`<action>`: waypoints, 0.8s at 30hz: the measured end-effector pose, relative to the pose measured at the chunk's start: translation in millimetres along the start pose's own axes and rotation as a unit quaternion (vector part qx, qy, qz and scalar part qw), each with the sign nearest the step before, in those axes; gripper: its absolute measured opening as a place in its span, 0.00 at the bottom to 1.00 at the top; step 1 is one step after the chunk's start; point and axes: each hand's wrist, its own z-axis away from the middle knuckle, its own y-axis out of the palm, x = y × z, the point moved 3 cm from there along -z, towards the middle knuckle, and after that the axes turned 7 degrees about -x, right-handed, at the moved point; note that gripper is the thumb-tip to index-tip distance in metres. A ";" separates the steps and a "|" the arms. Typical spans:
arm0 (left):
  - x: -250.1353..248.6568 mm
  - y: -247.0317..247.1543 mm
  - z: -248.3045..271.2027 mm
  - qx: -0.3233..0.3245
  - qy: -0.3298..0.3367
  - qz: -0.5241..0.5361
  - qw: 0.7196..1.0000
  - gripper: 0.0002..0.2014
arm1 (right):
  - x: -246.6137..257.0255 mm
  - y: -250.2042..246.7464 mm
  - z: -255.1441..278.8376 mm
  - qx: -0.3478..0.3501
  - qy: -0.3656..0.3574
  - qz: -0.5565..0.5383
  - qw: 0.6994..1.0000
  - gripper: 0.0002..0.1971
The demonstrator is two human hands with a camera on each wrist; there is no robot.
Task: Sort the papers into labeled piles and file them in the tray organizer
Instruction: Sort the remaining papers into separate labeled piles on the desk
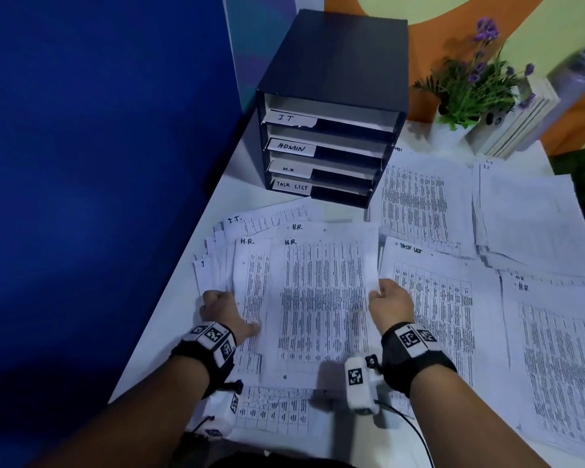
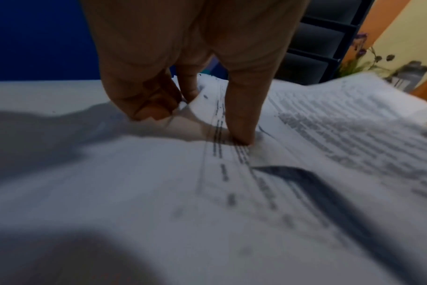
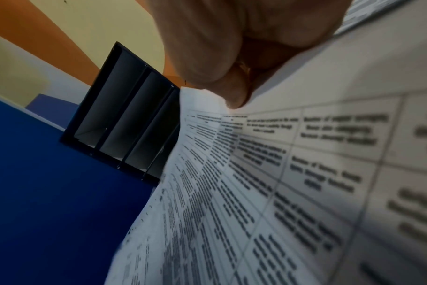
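A black tray organizer [image 1: 331, 106] with slots labeled I.T., ADMIN, H.R and TASK LIST stands at the back of the white table [image 1: 183, 315]. In front of it lies a fanned stack of printed papers [image 1: 250, 251]. My left hand [image 1: 223, 309] grips the stack's left edge, fingers curled under [image 2: 149, 108] and thumb [image 2: 241, 123] pressing on top. My right hand [image 1: 389, 298] pinches the right edge of the top H.R. sheet [image 1: 321, 298], which is lifted slightly [image 3: 232, 173]. Sorted piles lie to the right: TASK LIST [image 1: 433, 298], H.R. [image 1: 561, 349], ADMIN [image 1: 419, 204] and I.T. [image 1: 534, 214].
A blue partition [image 1: 98, 163] runs along the table's left edge. A potted plant with purple flowers [image 1: 477, 82] and a white slatted box [image 1: 514, 123] stand at the back right. More sheets [image 1: 277, 413] lie under my wrists near the front edge.
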 end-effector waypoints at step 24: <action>7.4 -23.2 -6.5 -0.066 -0.009 0.447 0.892 0.10 | -0.4 4.1 -4.8 0.082 0.049 -0.280 0.955 0.09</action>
